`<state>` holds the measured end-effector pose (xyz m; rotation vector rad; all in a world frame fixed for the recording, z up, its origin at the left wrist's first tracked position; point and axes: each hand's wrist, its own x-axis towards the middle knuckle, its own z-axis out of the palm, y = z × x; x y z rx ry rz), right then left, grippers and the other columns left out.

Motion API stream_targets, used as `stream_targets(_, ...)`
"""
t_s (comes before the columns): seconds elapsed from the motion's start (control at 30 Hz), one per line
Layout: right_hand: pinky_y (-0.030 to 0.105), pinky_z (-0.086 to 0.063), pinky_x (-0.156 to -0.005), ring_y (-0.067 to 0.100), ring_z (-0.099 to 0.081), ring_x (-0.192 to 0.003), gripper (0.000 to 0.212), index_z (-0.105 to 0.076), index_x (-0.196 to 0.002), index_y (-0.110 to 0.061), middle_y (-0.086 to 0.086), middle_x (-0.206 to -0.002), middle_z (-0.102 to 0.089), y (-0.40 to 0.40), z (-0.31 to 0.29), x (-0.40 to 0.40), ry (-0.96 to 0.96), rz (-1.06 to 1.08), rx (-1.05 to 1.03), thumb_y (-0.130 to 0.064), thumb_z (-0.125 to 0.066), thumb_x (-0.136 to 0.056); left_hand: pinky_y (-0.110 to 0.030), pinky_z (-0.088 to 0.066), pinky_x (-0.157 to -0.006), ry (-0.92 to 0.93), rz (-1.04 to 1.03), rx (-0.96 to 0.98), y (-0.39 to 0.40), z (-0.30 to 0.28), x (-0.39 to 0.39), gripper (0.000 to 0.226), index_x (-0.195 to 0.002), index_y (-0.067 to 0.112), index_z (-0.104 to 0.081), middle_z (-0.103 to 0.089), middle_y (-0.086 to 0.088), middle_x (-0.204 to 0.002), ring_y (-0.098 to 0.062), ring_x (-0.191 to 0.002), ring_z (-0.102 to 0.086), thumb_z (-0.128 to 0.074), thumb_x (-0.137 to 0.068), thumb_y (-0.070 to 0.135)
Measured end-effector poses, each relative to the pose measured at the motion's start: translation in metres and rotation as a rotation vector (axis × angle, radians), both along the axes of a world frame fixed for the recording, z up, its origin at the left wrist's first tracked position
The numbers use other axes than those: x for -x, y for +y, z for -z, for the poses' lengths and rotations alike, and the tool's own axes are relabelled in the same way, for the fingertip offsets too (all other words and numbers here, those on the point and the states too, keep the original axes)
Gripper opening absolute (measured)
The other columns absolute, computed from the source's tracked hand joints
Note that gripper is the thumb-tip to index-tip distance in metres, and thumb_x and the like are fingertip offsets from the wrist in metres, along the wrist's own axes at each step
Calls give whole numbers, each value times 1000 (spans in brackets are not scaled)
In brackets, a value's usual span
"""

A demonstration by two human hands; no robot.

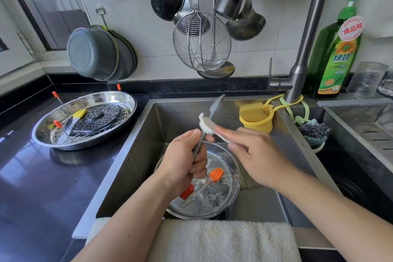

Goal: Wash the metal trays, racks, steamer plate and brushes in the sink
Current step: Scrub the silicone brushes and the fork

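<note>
Left hand (pixel 187 155): clenched round grey brush handle (pixel 212 112), held over the sink (pixel 136 155). Right hand (pixel 251 151): fingers pinched the white scrubbing pad (pixel 209 127) against that brush. Beneath, in the sink: round metal tray (pixel 225 198) holding two orange brushes (pixel 215 174). Counter (pixel 32 187), far left corner: second tray (pixel 119 100) with black steamer plate (pixel 100 119), rack, yellow brush (pixel 79 112).

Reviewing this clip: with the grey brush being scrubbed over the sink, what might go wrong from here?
1. The left hand grips the grey brush only by its lower handle while the right hand rubs it with a white sponge; a wet grip may slip, dropping it onto the tray below.
2. The orange brushes lying in that tray may get knocked.
</note>
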<state>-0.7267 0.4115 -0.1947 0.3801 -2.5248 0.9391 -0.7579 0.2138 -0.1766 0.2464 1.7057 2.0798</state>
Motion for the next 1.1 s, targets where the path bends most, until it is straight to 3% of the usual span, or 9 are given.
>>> stream_targets(0.1,42,-49,-64,10,-51,-76,58,-46,-146,-48,-12,-86,-53,0,-2,-1,19,142,-27,-12,-56,-101,-23,-23,-45,-18,12,0,1,-1,-2,39,-121,9,-68,-28,-3,-59,-13,-45,-22,-37,-113,30)
stream_targets(0.2,39,-47,-63,12,-50,-76,58,-45,-149,-43,-10,-86,-52,-6,-4,-3,21,185,-16,-12,-56,-102,-23,-23,-43,-51,28,-43,1,-4,-3,37,-122,13,-70,-28,-2,-59,-12,-45,-21,-38,-112,30)
stream_targets(0.3,37,-47,-61,11,-49,-72,66,-42,-146,-52,-11,-81,-49,-13,-5,-8,30,4,-18,-7,-59,-99,-21,-19,-38,-171,24,-187,0,-6,0,33,-104,8,-68,-31,1,-57,-8,-39,-19,-41,-109,26)
stream_targets(0.43,37,-49,-70,12,-51,-76,61,-44,-145,-54,-14,-82,-47,-32,0,-22,-96,-277,-95,-11,-54,-103,-20,-22,-36,-344,-123,-337,-7,-1,8,32,-114,7,-70,-33,3,-54,-7,-38,-27,-42,-107,22)
stream_targets(0.57,31,-47,-71,10,-50,-76,53,-51,-143,-47,-14,-80,-47,-29,-2,-19,-140,-308,-96,-12,-54,-103,-21,-38,-48,-440,-138,-448,-11,0,9,31,-112,4,-70,-38,0,-63,-11,-53,-35,-44,-104,20)
stream_targets(0.7,31,-47,-71,11,-52,-78,49,-58,-138,-45,-15,-81,-51,-28,-3,-23,-159,-356,-89,-12,-58,-101,-27,-42,-63,-503,-151,-515,-8,-1,12,29,-115,4,-67,-44,-1,-66,-14,-57,-41,-43,-102,13)
stream_targets(0.83,38,-50,-71,12,-55,-80,50,-54,-139,-50,-14,-86,-55,-29,-1,-22,-140,-315,-142,-15,-56,-102,-28,-43,-71,-517,-156,-531,-10,0,15,26,-115,4,-64,-46,0,-66,-14,-60,-43,-42,-101,10)
stream_targets(0.97,34,-48,-62,10,-52,-73,54,-50,-142,-49,-14,-84,-52,-26,0,-17,-24,-191,-175,-13,-57,-102,-28,-45,-74,-525,-102,-548,-8,0,11,25,-105,2,-69,-51,-5,-74,-16,-66,-48,-50,-90,7)
stream_targets(1.1,44,-49,-58,13,-50,-68,54,-53,-142,-44,-11,-78,-49,-7,0,-2,33,42,-165,-12,-60,-99,-29,-40,-64,-333,-33,-278,2,5,3,21,-110,5,-65,-49,-5,-73,-16,-62,-46,-47,-99,9)
